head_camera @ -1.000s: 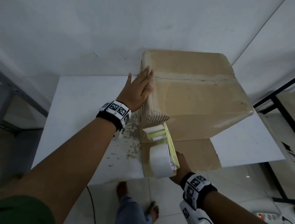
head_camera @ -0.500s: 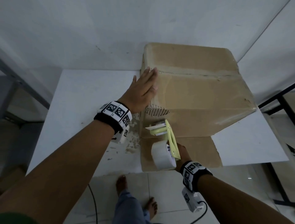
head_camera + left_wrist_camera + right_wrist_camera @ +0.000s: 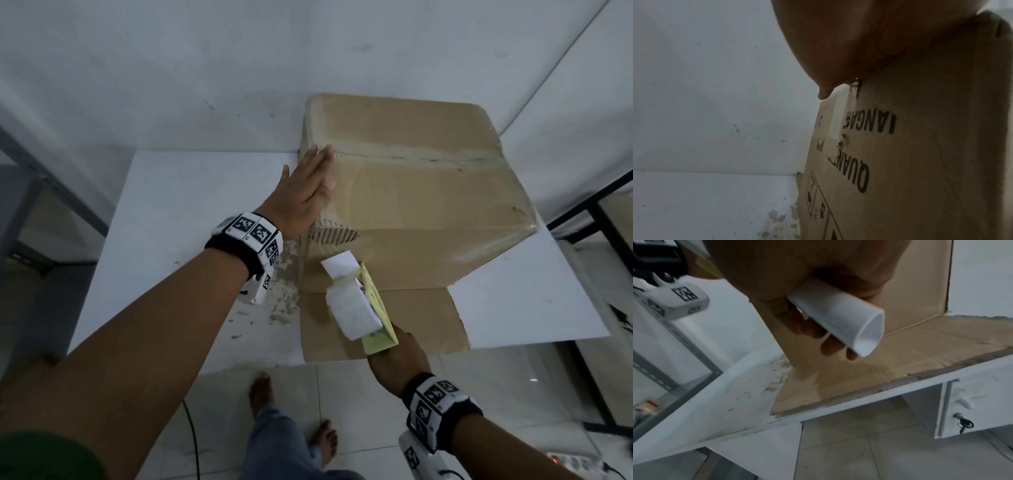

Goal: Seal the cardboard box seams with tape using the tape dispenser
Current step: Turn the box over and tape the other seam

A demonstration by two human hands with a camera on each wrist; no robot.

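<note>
A large brown cardboard box [image 3: 428, 205] stands on the white table [image 3: 178, 212], with a taped seam [image 3: 411, 158] running across its top. My left hand [image 3: 305, 195] lies flat with straight fingers against the box's upper left edge; the left wrist view shows the palm [image 3: 849, 40] on the printed side of the box [image 3: 920, 146]. My right hand [image 3: 397, 356] grips the white tube handle [image 3: 840, 316] of the yellow-green tape dispenser [image 3: 370, 308]. Its white tape roll [image 3: 349, 308] hangs in front of the box's near face, above the folded-out bottom flap [image 3: 383, 325].
The table's front edge [image 3: 818, 417] lies just below the flap, with tiled floor and my bare feet [image 3: 260, 394] beneath. A drawer with a key [image 3: 964, 425] sits under the table at right. Metal shelving [image 3: 41, 192] stands left, a dark frame [image 3: 599, 219] right.
The dispenser has drawn back from the box's near face toward me and tilted. My left hand has stayed flat on the box's upper left edge.
</note>
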